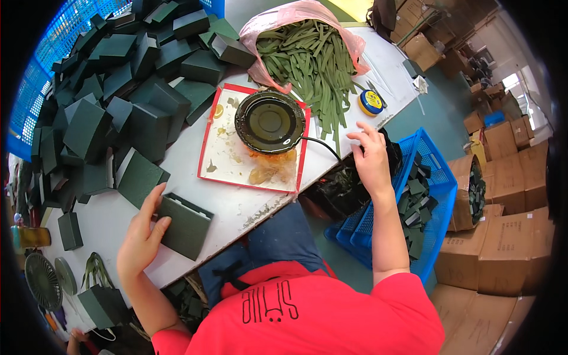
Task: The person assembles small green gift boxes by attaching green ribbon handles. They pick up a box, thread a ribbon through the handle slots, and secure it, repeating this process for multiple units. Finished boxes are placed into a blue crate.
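Your left hand [141, 239] grips a green box [186, 228]; your right hand [373, 161], loosely open, could snag the cord [325, 145], tipping the black pot [241, 129].

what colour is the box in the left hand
The box is dark green, best seen in the head view.

A left hand [139, 241] is holding a dark green box [186, 232] near the edge of a white worktop [238, 204]. The right hand [373, 160] is hovering with bent fingers near a yellow-and-blue disc [371, 103]. Between them, a black pot [269, 120] is sitting on a red-rimmed tray [216, 151]. Beyond it, green strips [313, 65] are spilling from a pink bag [287, 14]. Green boxes [86, 127] are lying heaped at left.
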Available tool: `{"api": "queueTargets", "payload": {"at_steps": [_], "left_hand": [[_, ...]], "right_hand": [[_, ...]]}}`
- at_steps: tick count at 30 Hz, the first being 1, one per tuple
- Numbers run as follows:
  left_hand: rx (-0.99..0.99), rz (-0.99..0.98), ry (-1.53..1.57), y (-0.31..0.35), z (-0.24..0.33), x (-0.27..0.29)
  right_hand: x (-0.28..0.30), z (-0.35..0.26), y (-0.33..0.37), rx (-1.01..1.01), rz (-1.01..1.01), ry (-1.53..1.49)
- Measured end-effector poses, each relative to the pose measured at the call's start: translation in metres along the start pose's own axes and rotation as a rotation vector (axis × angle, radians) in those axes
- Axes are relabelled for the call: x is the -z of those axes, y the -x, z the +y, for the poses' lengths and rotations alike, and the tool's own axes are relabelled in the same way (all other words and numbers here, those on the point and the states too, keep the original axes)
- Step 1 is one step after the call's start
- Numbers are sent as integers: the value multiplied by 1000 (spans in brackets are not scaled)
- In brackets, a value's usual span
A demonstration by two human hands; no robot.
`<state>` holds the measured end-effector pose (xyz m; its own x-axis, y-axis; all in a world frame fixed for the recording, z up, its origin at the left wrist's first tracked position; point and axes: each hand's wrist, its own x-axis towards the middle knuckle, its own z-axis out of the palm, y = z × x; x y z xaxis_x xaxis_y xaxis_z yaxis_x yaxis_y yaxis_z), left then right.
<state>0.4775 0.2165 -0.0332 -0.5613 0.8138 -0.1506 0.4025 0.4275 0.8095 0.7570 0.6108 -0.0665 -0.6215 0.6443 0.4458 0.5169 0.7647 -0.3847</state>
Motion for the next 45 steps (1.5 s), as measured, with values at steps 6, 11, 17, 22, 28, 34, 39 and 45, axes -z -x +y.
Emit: {"api": "queueTargets", "payload": {"at_steps": [6,11,17,22,28,34,39,45], "left_hand": [[-58,229,-521,6,22,-35],[-56,171,-538,11,25,-59],[-45,197,-524,11,28,-61],[-49,163,-561,6,33,-64],[-44,108,-546,5,40,-63],[27,125,-526,4,43,-66],[14,140,-533,4,39,-67],[-7,151,-523,4,36,-67]], "right_hand": [[2,16,7,306,-151,56],[13,22,-2,478,-292,33],[12,10,0,288,-116,-268],[19,-51,41,-350,-314,-1178],[1,-91,39,-635,-475,-1440],[-17,-101,28,-656,-444,-1408],[-27,-111,19,-683,-408,-1377],[-36,-112,15,-663,-380,-1307]]}}
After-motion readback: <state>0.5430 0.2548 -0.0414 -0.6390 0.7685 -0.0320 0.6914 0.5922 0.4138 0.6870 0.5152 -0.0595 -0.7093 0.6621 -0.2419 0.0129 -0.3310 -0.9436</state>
